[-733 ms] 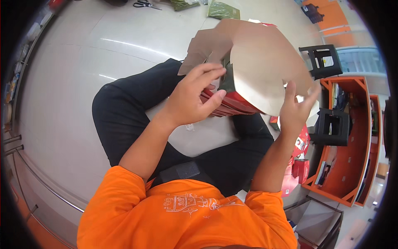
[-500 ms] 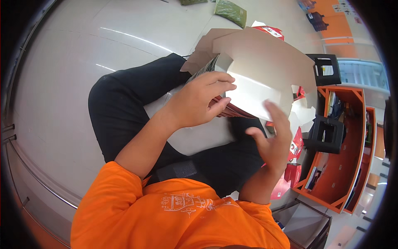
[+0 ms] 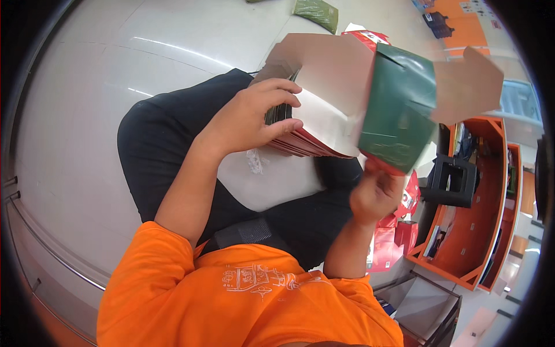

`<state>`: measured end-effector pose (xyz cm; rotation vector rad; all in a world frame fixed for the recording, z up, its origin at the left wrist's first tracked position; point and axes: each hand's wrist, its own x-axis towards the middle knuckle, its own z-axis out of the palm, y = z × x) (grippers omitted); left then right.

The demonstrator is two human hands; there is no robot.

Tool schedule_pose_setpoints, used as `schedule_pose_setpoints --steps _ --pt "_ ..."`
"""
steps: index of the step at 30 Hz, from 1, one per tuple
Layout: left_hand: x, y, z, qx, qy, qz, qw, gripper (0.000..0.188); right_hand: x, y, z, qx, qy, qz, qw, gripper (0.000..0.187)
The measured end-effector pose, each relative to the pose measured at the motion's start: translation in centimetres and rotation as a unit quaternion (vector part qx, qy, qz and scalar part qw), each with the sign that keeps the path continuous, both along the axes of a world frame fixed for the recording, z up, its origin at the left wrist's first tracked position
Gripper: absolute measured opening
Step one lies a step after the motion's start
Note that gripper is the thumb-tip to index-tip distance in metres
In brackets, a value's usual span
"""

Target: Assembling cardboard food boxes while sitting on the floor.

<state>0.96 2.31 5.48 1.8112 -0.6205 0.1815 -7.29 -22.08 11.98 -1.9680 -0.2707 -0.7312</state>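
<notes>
A stack of flat printed carton blanks (image 3: 324, 113) lies across my legs, their white and tan inner faces up and red and green edges showing. My left hand (image 3: 251, 115) grips the stack's near left end, fingers over the top and thumb along the side. At the stack's right side, my right hand (image 3: 377, 194) is closed on the lower edge of a carton blank (image 3: 399, 104). Its green and red outer face is turned toward me, with a tan flap sticking out to the right. The right fingertips are partly hidden behind the card.
Red cartons (image 3: 407, 231) lie to my right, with another red package (image 3: 367, 37) beyond the stack. A green packet (image 3: 316, 14) rests on the tiled floor ahead. At the right stand a black stool (image 3: 454, 179) and an orange shelf unit (image 3: 471, 214).
My right hand has closed on a carton blank and turned up its green outer face. My left hand, apart from the right, has shifted slightly left along with the stack.
</notes>
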Motion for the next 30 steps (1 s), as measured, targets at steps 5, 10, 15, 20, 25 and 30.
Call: schedule_pose_setpoints --steps 5,10,15,20,25,30 --pt "0.0 0.3 0.0 0.013 0.0 0.009 1.0 0.031 0.9 -0.8 0.0 -0.241 -0.003 -0.009 0.97 0.029" --pt "0.3 0.6 -0.2 0.012 0.006 -0.003 1.0 0.034 1.7 -0.3 0.4 -0.331 0.073 0.012 0.941 0.037" --pt "0.3 0.6 -0.3 0.004 -0.002 -0.003 1.0 0.037 1.9 1.4 3.7 -0.348 0.229 0.022 0.909 0.034" --pt "0.3 0.4 -0.7 0.005 -0.019 -0.007 1.0 0.036 5.2 5.5 5.3 -0.366 0.033 0.172 0.914 0.028" --pt "0.2 0.3 -0.6 -0.009 -0.015 -0.004 1.0 0.031 7.6 4.6 3.8 -0.478 0.044 0.223 0.848 0.025" --pt "0.3 0.6 -0.9 -0.029 -0.017 -0.009 0.999 0.028 7.4 5.3 3.2 -0.479 0.082 0.205 0.849 0.024"
